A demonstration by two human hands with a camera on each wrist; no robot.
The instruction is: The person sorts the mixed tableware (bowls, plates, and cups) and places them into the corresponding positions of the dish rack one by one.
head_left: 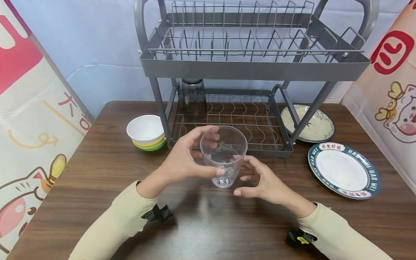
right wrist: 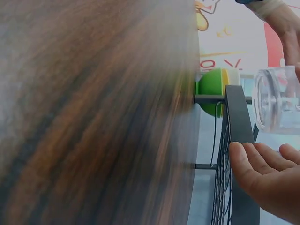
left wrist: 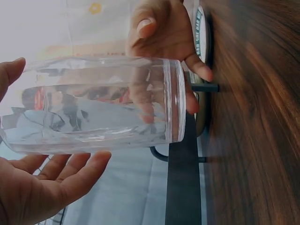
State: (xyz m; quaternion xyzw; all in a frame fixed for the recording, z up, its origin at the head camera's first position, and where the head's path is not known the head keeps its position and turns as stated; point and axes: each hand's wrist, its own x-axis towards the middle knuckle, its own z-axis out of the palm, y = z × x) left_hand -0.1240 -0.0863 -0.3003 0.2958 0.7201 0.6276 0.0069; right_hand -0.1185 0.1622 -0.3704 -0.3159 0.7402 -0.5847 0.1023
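A clear cup (head_left: 226, 148) is held upright above the table in the head view. My left hand (head_left: 185, 155) grips it from the left, thumb on the near side and fingers round the far side. In the left wrist view, the cup's thick base (left wrist: 176, 101) shows clear of the tabletop. Beside the lower right of the cup is my right hand (head_left: 266, 183), its fingers loosely bent and nothing in its grasp. The right wrist view shows the right fingers (right wrist: 262, 161) apart from the cup (right wrist: 276, 101).
Behind the hands stands a grey two-tier dish rack (head_left: 254, 69), with a dark glass (head_left: 194, 98) upside down on its lower tier. Stacked bowls (head_left: 146, 129) sit at its left. A patterned plate (head_left: 323, 126) and a green-rimmed plate (head_left: 343, 171) lie to the right on the wooden table (head_left: 198, 237).
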